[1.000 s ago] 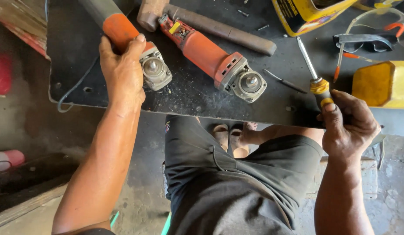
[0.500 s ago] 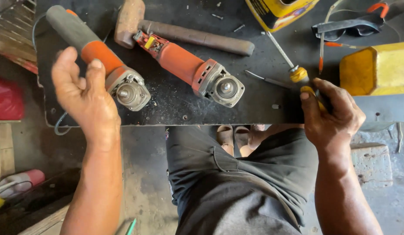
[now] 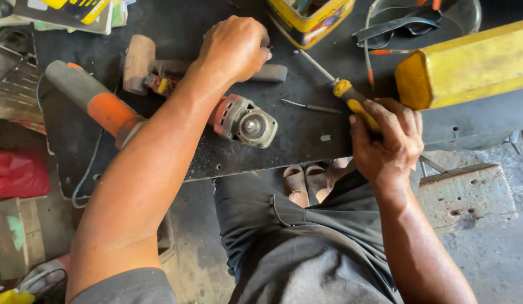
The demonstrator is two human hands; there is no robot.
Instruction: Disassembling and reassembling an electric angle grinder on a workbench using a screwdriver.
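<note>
My left hand (image 3: pixel 236 48) reaches across the dark metal bench (image 3: pixel 306 141) and rests, fingers curled, over the hammer's handle (image 3: pixel 271 72) behind two orange angle grinders; whether it grips the handle I cannot tell. The nearer grinder (image 3: pixel 242 119) lies under my forearm with its bare spindle facing up. The other grinder (image 3: pixel 90 98) lies to the left, its head hidden by my arm. My right hand (image 3: pixel 385 141) is closed on the yellow handle of a screwdriver (image 3: pixel 343 89), whose shaft points up and left over the bench.
A wooden mallet head (image 3: pixel 137 63) lies at the far left of the hammer. A yellow tin (image 3: pixel 309 19), a clear face shield (image 3: pixel 419 22) and a yellow block (image 3: pixel 470 65) sit at the back right. A thin metal pin (image 3: pixel 309 106) lies mid-bench. A concrete block (image 3: pixel 467 197) stands below right.
My left hand let go of the left grinder and moved up and right over the hammer handle. The right hand kept the screwdriver, and the view shifted.
</note>
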